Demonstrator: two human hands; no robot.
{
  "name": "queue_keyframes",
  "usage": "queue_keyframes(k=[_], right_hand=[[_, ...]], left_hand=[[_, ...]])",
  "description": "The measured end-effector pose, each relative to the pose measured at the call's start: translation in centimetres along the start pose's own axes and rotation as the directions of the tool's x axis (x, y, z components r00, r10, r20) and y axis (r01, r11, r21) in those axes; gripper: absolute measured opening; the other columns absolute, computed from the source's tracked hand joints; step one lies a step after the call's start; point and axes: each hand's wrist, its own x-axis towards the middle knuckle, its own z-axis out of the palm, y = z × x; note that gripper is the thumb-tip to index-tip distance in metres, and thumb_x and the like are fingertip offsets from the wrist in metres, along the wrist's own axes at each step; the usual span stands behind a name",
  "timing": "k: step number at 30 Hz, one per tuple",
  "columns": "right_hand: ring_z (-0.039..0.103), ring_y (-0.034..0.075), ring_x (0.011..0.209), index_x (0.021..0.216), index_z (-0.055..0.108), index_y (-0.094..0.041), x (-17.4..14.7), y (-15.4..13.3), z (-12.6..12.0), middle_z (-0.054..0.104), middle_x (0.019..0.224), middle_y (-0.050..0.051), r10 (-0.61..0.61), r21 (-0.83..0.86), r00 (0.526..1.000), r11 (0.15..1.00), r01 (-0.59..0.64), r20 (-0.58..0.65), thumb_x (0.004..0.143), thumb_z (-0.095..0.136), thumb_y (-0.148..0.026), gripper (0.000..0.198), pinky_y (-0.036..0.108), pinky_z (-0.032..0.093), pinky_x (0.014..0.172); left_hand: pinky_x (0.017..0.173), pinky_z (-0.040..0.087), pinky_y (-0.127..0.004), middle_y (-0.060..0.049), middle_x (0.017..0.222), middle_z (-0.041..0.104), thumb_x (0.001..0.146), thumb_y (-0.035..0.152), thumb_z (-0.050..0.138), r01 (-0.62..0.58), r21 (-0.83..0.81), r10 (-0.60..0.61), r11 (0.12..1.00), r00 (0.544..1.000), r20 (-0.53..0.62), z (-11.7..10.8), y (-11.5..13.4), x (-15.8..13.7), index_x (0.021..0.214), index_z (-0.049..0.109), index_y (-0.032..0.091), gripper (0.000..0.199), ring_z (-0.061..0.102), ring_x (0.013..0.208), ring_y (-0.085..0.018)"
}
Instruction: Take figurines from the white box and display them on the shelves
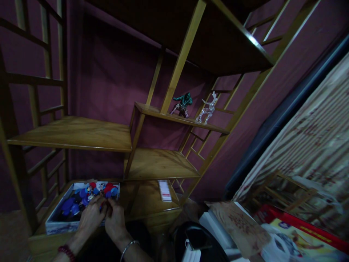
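Both of my hands are together over the front right part of an open box on the lowest shelf. The box holds several small blue and red figures. My left hand, with a dark red bead bracelet at the wrist, has its fingers closed near a small blue and red piece. My right hand, wearing a silver bangle, meets it with the fingers bent and pressed together. The fingers mostly hide what lies between them, and its kind cannot be made out.
On the wooden shelf unit stand a dark green crouching figurine and a clear deer figurine. A blurred white card lies on the lowest shelf. A black stool, cardboard and a red-edged box are at the right.
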Motion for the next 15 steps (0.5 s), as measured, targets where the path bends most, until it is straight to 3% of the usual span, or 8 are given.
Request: queue_keyframes(k=[9, 15], right_hand=[[0.063, 0.018, 0.092, 0.1, 0.065, -0.017, -0.3, 3.7, 2.2, 0.067, 0.098, 0.008, 0.103, -0.156, 0.993, 0.983, -0.093, 0.059, 0.072, 0.04, 0.0, 0.041, 0.028, 0.047, 0.083], [0.063, 0.017, 0.09, 0.099, 0.065, -0.02, -0.5, 5.1, 2.9, 0.067, 0.098, 0.006, 0.112, -0.22, 0.991, 0.971, -0.094, 0.069, 0.073, 0.041, -0.002, 0.039, 0.026, 0.047, 0.082]], left_hand=[[0.084, 0.04, -0.025, -0.011, 0.104, 0.062, 0.077, 0.007, 0.038, 0.087, 0.161, -0.124, 0.983, 0.965, 0.233, 1.0, -1.1, -0.4, 0.097, 0.058, 0.015, 0.029, 0.057, 0.098, -0.017], [0.084, 0.039, -0.026, -0.01, 0.106, 0.061, 0.078, 0.011, 0.04, 0.106, 0.18, -0.149, 0.978, 0.957, 0.248, 1.8, -2.1, -1.0, 0.1, 0.057, 0.017, 0.029, 0.057, 0.099, -0.017]])
